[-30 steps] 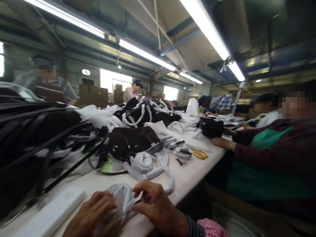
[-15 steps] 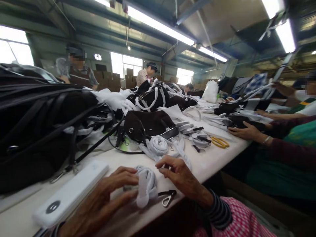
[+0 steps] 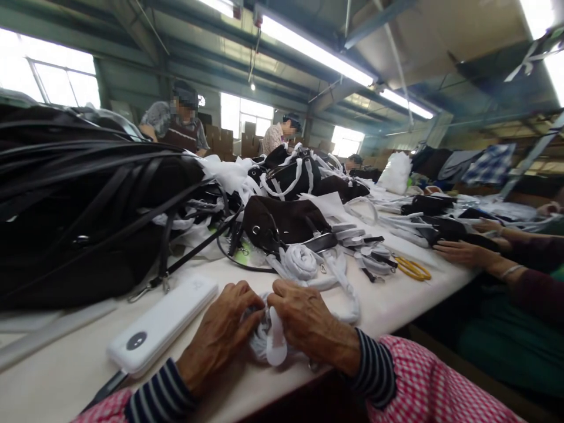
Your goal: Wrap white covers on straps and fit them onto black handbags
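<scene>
A coiled strap in white wrapping (image 3: 259, 341) lies on the table before me, a pale tab with a rounded end (image 3: 277, 341) hanging down its front. My left hand (image 3: 229, 329) is closed over the coil's left side, thumb and fingers pinching its top. From the right, my right hand (image 3: 304, 317) grips the coil beside the tab, with its fingers curled and partly hidden. Just behind my hands sits another rolled white-wrapped strap (image 3: 301, 262). The metal clip by the coil is mostly covered by my right hand.
A white power bank (image 3: 163, 323) with a cable lies left. Black bags (image 3: 286, 220) and a large dark heap of bags (image 3: 88, 235) stand behind. Yellow-handled scissors (image 3: 412, 268) and wrapped straps (image 3: 374, 255) lie right. A co-worker's hand (image 3: 467, 254) rests on black pieces.
Both hands have closed in on the coiled strap and now grip it; earlier they were apart at either side of it. The view has shifted, and the co-worker at right sits farther out of frame.
</scene>
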A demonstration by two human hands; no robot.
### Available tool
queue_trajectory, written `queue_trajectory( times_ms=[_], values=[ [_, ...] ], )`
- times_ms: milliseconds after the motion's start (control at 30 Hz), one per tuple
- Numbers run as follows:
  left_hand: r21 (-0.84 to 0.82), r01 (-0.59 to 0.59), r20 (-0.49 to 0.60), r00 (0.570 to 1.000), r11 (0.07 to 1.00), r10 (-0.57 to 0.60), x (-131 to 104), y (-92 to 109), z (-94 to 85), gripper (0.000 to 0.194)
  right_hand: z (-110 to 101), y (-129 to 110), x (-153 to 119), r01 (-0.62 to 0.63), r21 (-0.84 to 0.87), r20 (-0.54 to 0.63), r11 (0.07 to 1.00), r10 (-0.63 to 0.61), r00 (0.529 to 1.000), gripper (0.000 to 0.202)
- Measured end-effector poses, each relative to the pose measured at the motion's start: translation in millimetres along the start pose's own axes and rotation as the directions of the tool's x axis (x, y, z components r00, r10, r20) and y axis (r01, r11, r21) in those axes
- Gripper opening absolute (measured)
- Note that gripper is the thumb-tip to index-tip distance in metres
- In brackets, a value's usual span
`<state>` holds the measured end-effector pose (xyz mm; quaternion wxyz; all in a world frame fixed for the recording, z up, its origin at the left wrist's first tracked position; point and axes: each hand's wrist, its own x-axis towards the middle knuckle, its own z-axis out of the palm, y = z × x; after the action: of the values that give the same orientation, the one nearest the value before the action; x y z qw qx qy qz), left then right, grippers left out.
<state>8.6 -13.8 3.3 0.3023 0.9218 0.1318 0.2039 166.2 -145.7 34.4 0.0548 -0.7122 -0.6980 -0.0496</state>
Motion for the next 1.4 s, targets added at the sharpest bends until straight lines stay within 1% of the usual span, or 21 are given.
queue_trajectory(
  times_ms=[100, 200, 267, 333, 467, 567, 633, 733, 867, 933, 1067, 1133, 1200, 1300, 1400],
  values=[
    [0.054, 0.012, -0.009, 1.000, 0.998, -0.012, 0.2, 0.0, 6.7, 0.023, 1.5, -1.3, -0.5, 0.005, -0.021, -0.031, 1.000, -0.005, 1.000, 0.016],
    [0.155, 0.022, -0.010, 1.000, 0.988, -0.021, 4.7, 1.2, 10.3, 0.025, 1.5, -2.7, -0.8, -0.059, -0.081, -0.038, 0.995, 0.056, 0.998, 0.016],
    [0.188, 0.042, -0.014, 0.999, 0.981, -0.040, 9.7, 1.5, 8.8, 0.021, 2.4, -4.4, 0.0, -0.087, -0.115, -0.021, 0.990, 0.085, 0.996, 0.019],
    [0.180, 0.061, 0.005, 0.998, 0.982, -0.063, 15.6, 0.7, 4.8, 0.018, 4.2, -6.0, 1.1, -0.085, -0.130, -0.006, 0.988, 0.085, 0.996, 0.023],
    [0.155, 0.062, 0.048, 0.996, 0.986, -0.070, 25.1, -3.5, -1.2, 0.024, 7.7, -6.9, 2.3, -0.080, -0.128, -0.005, 0.989, 0.080, 0.997, 0.027],
    [0.170, 0.062, 0.032, 0.997, 0.984, -0.068, 29.0, -6.2, 1.7, 0.021, 7.8, -4.7, 3.7, -0.038, -0.119, -0.029, 0.992, 0.035, 0.999, 0.025],
    [0.176, 0.079, 0.022, 0.996, 0.981, -0.085, 31.0, -6.7, 5.2, 0.015, 6.2, -2.0, 5.9, -0.001, -0.101, -0.021, 0.995, -0.001, 1.000, 0.024],
    [0.155, 0.112, 0.009, 0.993, 0.982, -0.115, 33.3, -5.7, 8.2, 0.011, 1.2, 2.1, 10.6, 0.057, -0.062, 0.049, 0.996, -0.054, 0.997, 0.021],
    [0.078, 0.161, -0.010, 0.987, 0.984, -0.160, 32.3, -4.5, 7.2, 0.014, -9.0, 3.7, 14.5, 0.119, -0.001, 0.151, 0.993, -0.117, 0.981, 0.022],
    [0.044, 0.174, -0.022, 0.985, 0.984, -0.174, 30.4, -5.0, 7.0, 0.014, -14.5, 1.6, 14.1, 0.139, 0.013, 0.172, 0.990, -0.139, 0.975, 0.023],
    [-0.007, 0.164, -0.037, 0.986, 0.986, -0.164, 26.8, -6.6, 8.5, 0.011, -21.7, -4.4, 10.0, 0.167, 0.016, 0.168, 0.986, -0.168, 0.971, 0.027],
    [-0.030, 0.151, -0.043, 0.987, 0.988, -0.152, 25.9, -6.7, 9.4, 0.010, -19.6, -5.3, 8.4, 0.153, 0.016, 0.160, 0.988, -0.153, 0.975, 0.030],
    [-0.053, 0.140, -0.056, 0.988, 0.989, -0.143, 25.5, -7.2, 10.1, 0.011, -12.3, -3.9, 8.8, 0.138, 0.022, 0.132, 0.990, -0.140, 0.981, 0.031],
    [-0.091, 0.135, -0.078, 0.987, 0.987, -0.142, 25.4, -10.8, 11.8, 0.013, 2.6, 0.2, 13.3, 0.102, 0.050, 0.076, 0.993, -0.106, 0.991, 0.024],
    [-0.120, 0.124, -0.102, 0.985, 0.985, -0.137, 25.1, -16.4, 14.8, 0.016, 11.3, 1.8, 19.6, 0.006, 0.100, 0.014, 0.995, -0.007, 1.000, 0.015]
  ],
)
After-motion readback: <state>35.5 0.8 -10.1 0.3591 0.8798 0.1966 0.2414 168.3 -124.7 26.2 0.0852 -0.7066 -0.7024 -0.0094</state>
